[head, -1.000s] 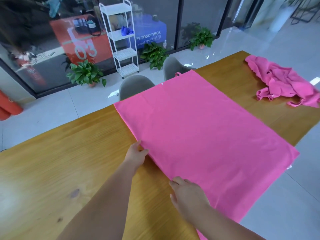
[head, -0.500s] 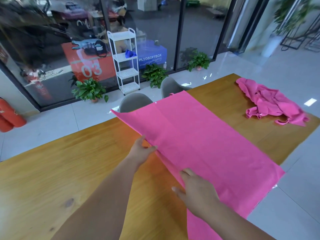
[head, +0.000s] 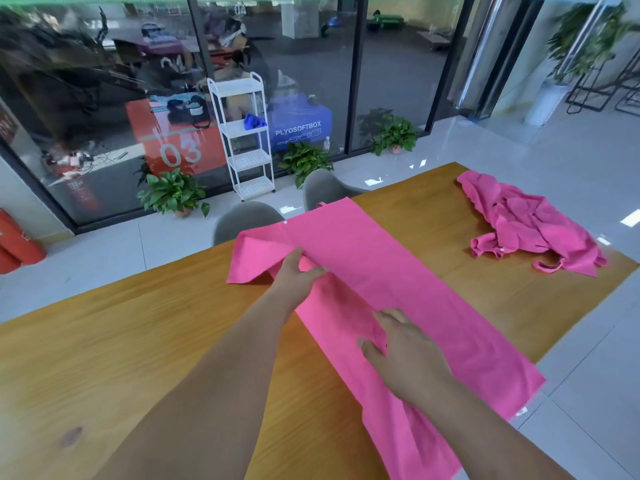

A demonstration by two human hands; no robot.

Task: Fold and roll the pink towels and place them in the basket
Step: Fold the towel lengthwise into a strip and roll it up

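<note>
Pink towel edge held by left grip, right grip; table extends leftward.

A wooden bench fills the foreground. Beyond it, pale glossy floor tiles catch glints of daylight. A dark-framed glass wall runs from 9 to 1 o'clock. Before it at 12 stands a white four-tier shelf rack, with potted green plants at 11, 12 and 1. Two grey chairs sit at the bench's far edge. Red cylinders stand at 9 o'clock.
</note>
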